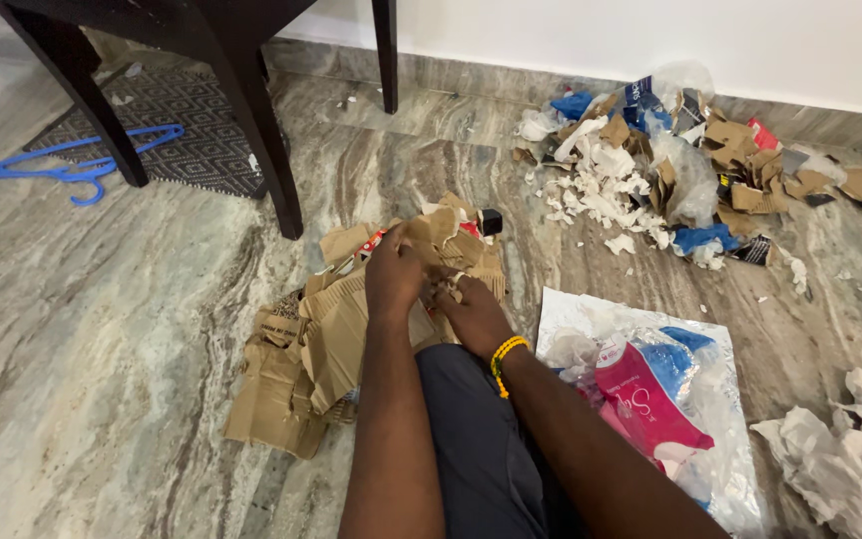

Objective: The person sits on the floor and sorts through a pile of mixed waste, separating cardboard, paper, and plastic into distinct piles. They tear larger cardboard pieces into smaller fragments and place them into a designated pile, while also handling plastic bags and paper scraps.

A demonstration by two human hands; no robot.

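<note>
I sit on the marble-patterned floor [102,329] with both hands working at the pile of torn brown cardboard [321,349] directly in front of my knee. My left hand [396,274] has its fingers closed together over a folded cardboard scrap [441,232] at the top of the pile; my right hand [476,317], with a yellow bead bracelet [504,354] at the wrist, is curled in just beside it, touching the same scrap, though I cannot tell exactly how its fingertips sit because the left hand covers them. To tear this scrap cleanly, I judge the grips should stay close on either side of one line, with the hands pulling in opposite directions, and the piece held clear of the loose sheets beneath. A clear plastic bag [725,459] holding pink and blue wrappers lies just to my right. A heap of shredded white paper and cardboard bits [650,165] sits well apart by the wall, crumpled white paper [850,449] lies at far right, and a blue clothes hanger [82,160] rests near a dark table leg [261,130].
</note>
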